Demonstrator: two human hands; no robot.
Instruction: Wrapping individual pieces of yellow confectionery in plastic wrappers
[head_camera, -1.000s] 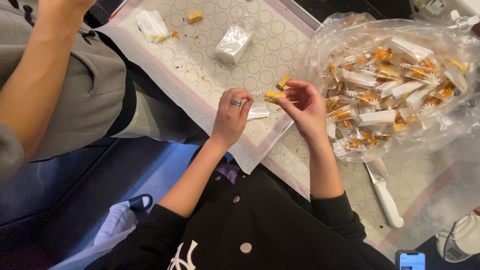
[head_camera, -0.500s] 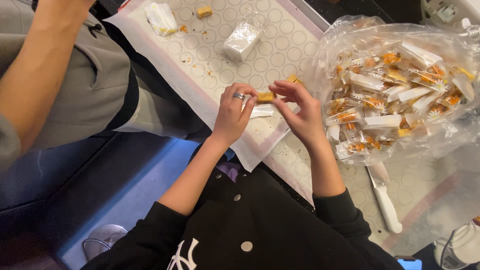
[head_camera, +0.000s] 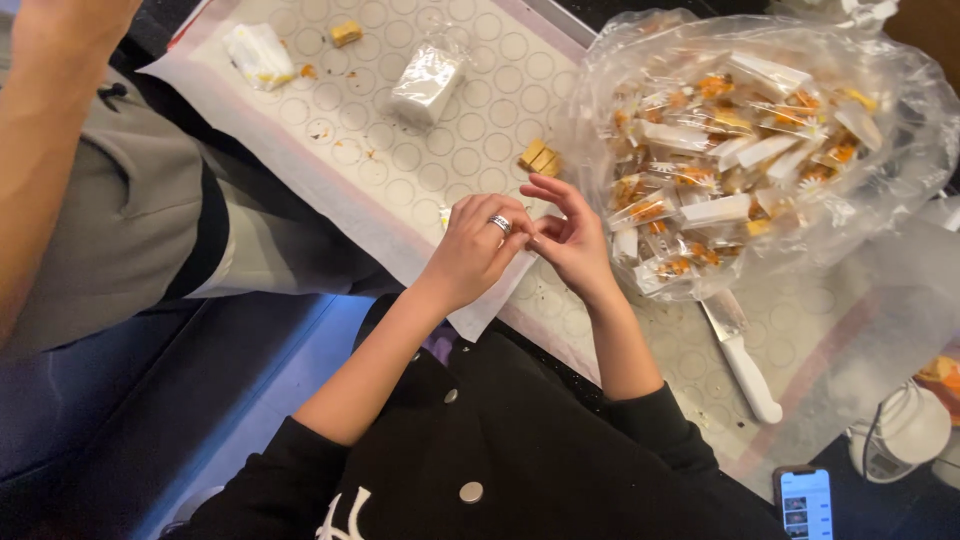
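I see my left hand (head_camera: 475, 245) and my right hand (head_camera: 572, 238) pressed together over the near edge of the white baking mat (head_camera: 400, 120) with printed circles, fingers curled inward and fingertips touching. A moment ago the yellow candy piece sat in plain sight, pinched between the two hands with a clear wrapper under it; now it has dropped out of view behind my fingers, and the hands have closed up from a loose, open pinch to a tight, narrow one. I judge that the piece is going into its wrapper, but I cannot tell whether it is already inside, since the fingers cover it. The left hand carries a ring (head_camera: 501, 224) and lies slightly over the right. Just beyond my fingertips, a little farther on the mat, two unwrapped yellow pieces (head_camera: 538, 157) lie side by side, touching each other. To the right stands the big clear bag (head_camera: 900, 130) full of wrapped pieces in white and orange packets, its near side close to my right hand. A knife with a white handle (head_camera: 748, 365) lies on the worktop near the bag, pointing toward it. Farther left on the mat are a stack of empty wrappers (head_camera: 425, 84), a crumpled wrapper (head_camera: 258, 53) and one more yellow piece (head_camera: 346, 33). Another person's forearm (head_camera: 45, 150) reaches along the left edge, apart from my hands.
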